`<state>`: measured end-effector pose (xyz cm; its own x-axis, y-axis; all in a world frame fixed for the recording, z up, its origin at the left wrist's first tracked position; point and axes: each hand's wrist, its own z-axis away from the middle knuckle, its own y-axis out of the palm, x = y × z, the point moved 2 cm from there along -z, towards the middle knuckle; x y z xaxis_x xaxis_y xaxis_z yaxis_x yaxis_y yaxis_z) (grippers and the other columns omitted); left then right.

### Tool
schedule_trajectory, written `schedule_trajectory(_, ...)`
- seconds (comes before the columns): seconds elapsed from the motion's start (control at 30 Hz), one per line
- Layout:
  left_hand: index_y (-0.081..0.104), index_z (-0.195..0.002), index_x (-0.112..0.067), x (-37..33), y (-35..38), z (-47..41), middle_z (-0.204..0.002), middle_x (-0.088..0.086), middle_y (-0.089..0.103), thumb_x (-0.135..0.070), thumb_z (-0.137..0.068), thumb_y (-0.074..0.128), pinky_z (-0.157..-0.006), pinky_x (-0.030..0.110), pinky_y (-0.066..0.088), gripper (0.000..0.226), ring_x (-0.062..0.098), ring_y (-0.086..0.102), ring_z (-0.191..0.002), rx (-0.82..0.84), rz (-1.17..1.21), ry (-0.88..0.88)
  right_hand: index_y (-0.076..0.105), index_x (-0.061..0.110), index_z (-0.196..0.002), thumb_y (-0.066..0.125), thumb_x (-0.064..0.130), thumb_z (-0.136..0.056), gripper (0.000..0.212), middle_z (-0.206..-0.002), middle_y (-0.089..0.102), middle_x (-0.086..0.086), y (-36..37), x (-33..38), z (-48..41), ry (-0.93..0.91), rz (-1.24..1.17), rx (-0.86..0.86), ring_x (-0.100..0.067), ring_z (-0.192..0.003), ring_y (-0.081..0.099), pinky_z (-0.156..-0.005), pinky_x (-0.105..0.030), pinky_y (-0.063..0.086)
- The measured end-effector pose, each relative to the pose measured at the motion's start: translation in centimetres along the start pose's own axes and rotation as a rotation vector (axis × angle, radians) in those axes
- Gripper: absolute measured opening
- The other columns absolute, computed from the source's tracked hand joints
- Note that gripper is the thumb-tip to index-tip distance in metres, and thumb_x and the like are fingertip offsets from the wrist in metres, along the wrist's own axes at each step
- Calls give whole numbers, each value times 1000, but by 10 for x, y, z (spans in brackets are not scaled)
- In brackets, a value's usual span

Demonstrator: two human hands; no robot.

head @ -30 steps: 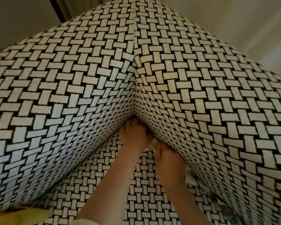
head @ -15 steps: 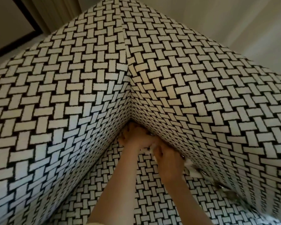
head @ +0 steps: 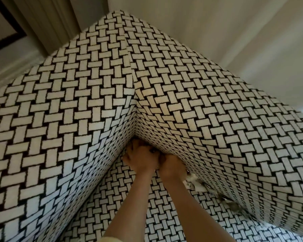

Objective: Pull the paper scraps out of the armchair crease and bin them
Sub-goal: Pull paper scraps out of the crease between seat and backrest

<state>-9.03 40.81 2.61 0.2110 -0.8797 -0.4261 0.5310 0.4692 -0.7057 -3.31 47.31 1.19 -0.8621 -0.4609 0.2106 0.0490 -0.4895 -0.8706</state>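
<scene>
One armchair (head: 77, 119) in a basket-weave fabric fills the view. Two hands, the left hand (head: 142, 158) and right hand (head: 172, 167), meet at its inner corner. Paper scraps (head: 198, 185) line the seat's right crease; their number cannot be told.

I am seeing both hands pressing together into the armchair (head: 77, 119) seat's back corner: left hand (head: 141, 158) touching right hand (head: 172, 167), fingers curling out of sight. Paper scraps (head: 197, 185) are lying along the right-side crease, just beside the right hand.
</scene>
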Motion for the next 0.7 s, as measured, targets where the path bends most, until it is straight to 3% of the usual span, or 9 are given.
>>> schedule_trajectory(0.1, 62, -118, -29, 4, 3, -4, -147, -5, 30, -38, -84, 56, -109, 46, 15, 36, 24, 19, -138, 4, 31, -14, 64, 15, -97, 45, 39, -93, 31, -100, 67, -6, 6, 1, -4, 78, -66, 19, -25, -94, 62, -64, -26, 43)
schedule_trajectory(0.23, 66, -112, -28, 10, -3, -10, -142, -7, 36, -34, -87, 53, -107, 40, 19, 28, 24, 24, -134, 62, 93, 17, 64, 15, -99, 48, 46, -89, 36, -99, 67, -4, 13, 1, -8, 156, -117, -22, -25, -93, 63, -62, -26, 43)
schedule_trajectory(0.4, 67, -113, -25, 13, -16, -16, -138, -8, 43, -38, -92, 49, -109, 33, 17, 30, 21, 30, -131, 172, 92, 101, 66, 16, -78, 51, 41, -90, 31, -75, 63, 0, 4, 2, -3, 41, -101, -88, -22, -78, 63, -50, -17, 27)
schedule_trajectory(0.53, 66, -113, -25, 13, -17, -18, -140, -6, 39, -38, -92, 51, -110, 36, 16, 30, 23, 26, -132, 159, 84, 81, 73, 20, -85, 52, 43, -89, 31, -79, 70, -1, 4, 1, -6, -47, -149, -94, -17, -73, 59, -59, -19, 31)
schedule_trajectory(0.7, 65, -114, -19, 16, -10, -18, -140, -3, 38, -35, -93, 49, -107, 32, 15, 31, 25, 26, -131, 122, 110, 100, 75, 18, -86, 53, 40, -90, 31, -66, 65, 1, 3, -5, -3, -133, -267, -66, -11, -58, 49, -45, -14, 22)
